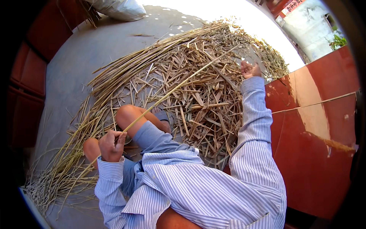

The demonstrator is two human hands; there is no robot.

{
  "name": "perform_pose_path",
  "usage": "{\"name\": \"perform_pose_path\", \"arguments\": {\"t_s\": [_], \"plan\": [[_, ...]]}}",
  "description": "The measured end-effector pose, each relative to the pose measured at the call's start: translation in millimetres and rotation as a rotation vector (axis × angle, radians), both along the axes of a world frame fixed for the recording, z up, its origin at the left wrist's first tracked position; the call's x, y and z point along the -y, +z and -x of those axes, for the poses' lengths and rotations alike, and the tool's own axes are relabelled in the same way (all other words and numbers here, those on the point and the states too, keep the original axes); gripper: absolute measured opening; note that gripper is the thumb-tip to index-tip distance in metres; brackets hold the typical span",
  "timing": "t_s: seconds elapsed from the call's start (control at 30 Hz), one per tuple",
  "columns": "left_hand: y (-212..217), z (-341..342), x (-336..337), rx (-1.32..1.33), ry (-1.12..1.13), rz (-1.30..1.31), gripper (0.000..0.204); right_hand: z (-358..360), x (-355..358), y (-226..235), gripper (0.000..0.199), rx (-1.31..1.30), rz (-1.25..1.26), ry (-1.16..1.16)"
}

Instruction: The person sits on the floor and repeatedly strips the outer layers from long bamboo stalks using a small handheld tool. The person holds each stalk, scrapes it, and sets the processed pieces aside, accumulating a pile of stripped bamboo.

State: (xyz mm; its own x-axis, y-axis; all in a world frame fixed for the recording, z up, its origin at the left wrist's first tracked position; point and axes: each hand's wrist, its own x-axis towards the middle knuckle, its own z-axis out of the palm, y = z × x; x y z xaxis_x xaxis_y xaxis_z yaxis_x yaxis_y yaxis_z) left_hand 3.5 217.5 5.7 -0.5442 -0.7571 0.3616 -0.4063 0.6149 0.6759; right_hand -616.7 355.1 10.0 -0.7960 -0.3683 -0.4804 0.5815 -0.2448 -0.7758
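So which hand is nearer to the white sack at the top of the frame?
Neither is close, and which is nearer is hard to judge. The left hand grips a long stalk by the knees; the right hand is stretched out over the straw pile, right of the white sack.

Left hand [111, 145] grips a long stalk [179, 86]; right hand [249, 70] reaches over the straw pile [198, 103].

A heap of cut stalks and husks [198, 87] lies on the floor [80, 65] ahead of the knees [127, 114]. A bundle of long stalks [76, 149] runs along its left. A sack [120, 9] sits beyond, a panel [316, 126] stands right.
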Motion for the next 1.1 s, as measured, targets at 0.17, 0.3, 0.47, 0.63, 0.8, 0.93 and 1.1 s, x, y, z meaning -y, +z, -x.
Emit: {"name": "perform_pose_path", "arguments": {"t_s": [0.17, 0.3, 0.47, 0.63, 0.8, 0.93, 1.1], "plan": [[-9, -3, -1, 0.055, -0.018, -0.024, 0.021, -81, 39, -13, 0.035, -0.168, 0.258, 0.493], [-10, -4, -6, 0.044, -0.005, -0.059, 0.021, -87, 48, -18, 0.028, -0.248, 0.274, 0.486], [-13, -9, -11, 0.051, -0.011, 0.116, 0.022, -84, 56, -17, 0.017, -0.189, 0.084, 0.415], [-9, -22, -14, 0.050, -0.059, 0.204, 0.023, -44, 45, -21, 0.020, -0.166, -0.127, 0.285], [-27, -44, -17, 0.009, -0.012, 0.062, 0.023, 51, -8, 8, 0.028, -0.211, -0.197, -0.313], [-28, -43, -17, 0.022, 0.008, 0.052, 0.023, 53, -27, 16, 0.053, -0.061, -0.259, -0.002], [-39, -50, -21, 0.013, 0.039, -0.065, 0.023, -57, 29, 6, 0.039, -0.206, 0.212, 0.569]]}}
